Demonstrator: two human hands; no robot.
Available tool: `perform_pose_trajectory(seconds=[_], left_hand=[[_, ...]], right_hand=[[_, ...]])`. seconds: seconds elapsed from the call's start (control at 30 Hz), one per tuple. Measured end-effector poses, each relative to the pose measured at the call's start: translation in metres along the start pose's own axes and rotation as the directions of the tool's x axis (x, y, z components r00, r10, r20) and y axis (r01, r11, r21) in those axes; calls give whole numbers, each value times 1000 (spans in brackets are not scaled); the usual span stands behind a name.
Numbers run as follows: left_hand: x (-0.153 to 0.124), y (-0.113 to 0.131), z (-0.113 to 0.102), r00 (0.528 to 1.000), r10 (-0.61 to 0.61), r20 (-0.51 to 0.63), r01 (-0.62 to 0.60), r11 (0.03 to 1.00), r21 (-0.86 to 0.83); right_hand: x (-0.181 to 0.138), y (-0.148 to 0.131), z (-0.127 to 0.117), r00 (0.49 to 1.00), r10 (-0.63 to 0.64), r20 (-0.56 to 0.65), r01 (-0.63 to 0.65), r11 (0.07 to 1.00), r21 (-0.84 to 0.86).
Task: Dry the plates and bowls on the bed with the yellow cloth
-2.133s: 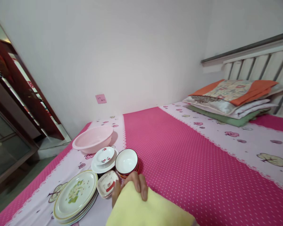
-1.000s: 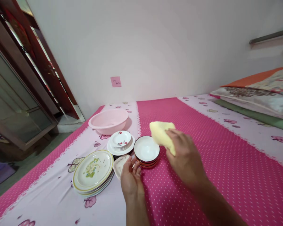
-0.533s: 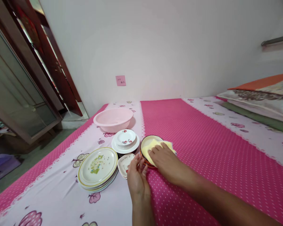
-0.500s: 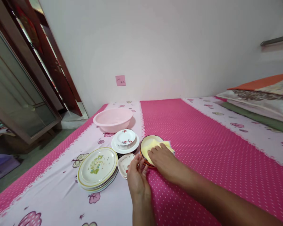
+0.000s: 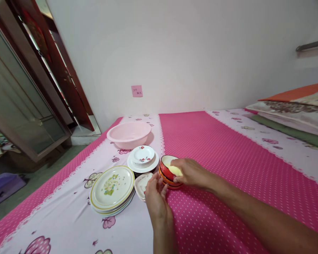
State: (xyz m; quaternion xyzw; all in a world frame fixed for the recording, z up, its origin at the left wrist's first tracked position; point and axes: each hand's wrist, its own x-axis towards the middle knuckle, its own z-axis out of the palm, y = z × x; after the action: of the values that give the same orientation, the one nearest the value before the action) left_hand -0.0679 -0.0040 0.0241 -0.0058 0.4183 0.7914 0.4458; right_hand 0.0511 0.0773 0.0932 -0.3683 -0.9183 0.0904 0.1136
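Note:
A stack of red-orange bowls (image 5: 166,172) with white insides sits on the pink dotted bedspread (image 5: 228,158); the top bowl is tilted up. My right hand (image 5: 190,172) presses a yellow cloth (image 5: 175,170) into the top bowl, fingers closed on the cloth. My left hand (image 5: 155,195) reaches toward the near side of the bowls, fingers partly curled and holding nothing, over a small square dish (image 5: 142,182).
To the left lie a stack of large floral plates (image 5: 111,187), a stack of small floral saucers (image 5: 142,157) and a pink basin (image 5: 129,133). Folded bedding (image 5: 291,113) lies at the far right. A glass door (image 5: 21,106) stands at the left past the bed's edge.
My right hand brought the yellow cloth down from above into the top bowl. The bowl has since tipped up and the cloth is bunched inside it. My left hand stayed near the bowls.

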Motion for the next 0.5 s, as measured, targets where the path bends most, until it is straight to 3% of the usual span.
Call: perform_pose_trajectory(seconds=[0.1,0.17,0.23,0.3,0.4,0.47,0.5], left_hand=[[-2,0,1,998,62,16,-63,997,35],[-6,2,3,992,116,45,-120,989,90],[-12,4,5,983,144,112,-160,976,147],[-22,5,10,959,98,266,-142,979,148],[-38,2,17,827,-1,563,-26,999,40],[-43,-3,19,758,8,652,29,999,-46],[-44,-5,18,752,26,659,36,996,-79]], right_hand=[[-11,0,-2,998,27,-54,-22,995,95],[-21,-1,-4,986,53,-155,-33,990,134],[-33,-5,-6,944,58,-325,-8,989,151],[-46,-13,-5,863,34,-504,37,991,130],[-63,-31,3,770,7,-638,75,992,101],[-70,-43,13,737,27,-676,70,991,115],[-72,-49,18,720,41,-693,59,991,121]])
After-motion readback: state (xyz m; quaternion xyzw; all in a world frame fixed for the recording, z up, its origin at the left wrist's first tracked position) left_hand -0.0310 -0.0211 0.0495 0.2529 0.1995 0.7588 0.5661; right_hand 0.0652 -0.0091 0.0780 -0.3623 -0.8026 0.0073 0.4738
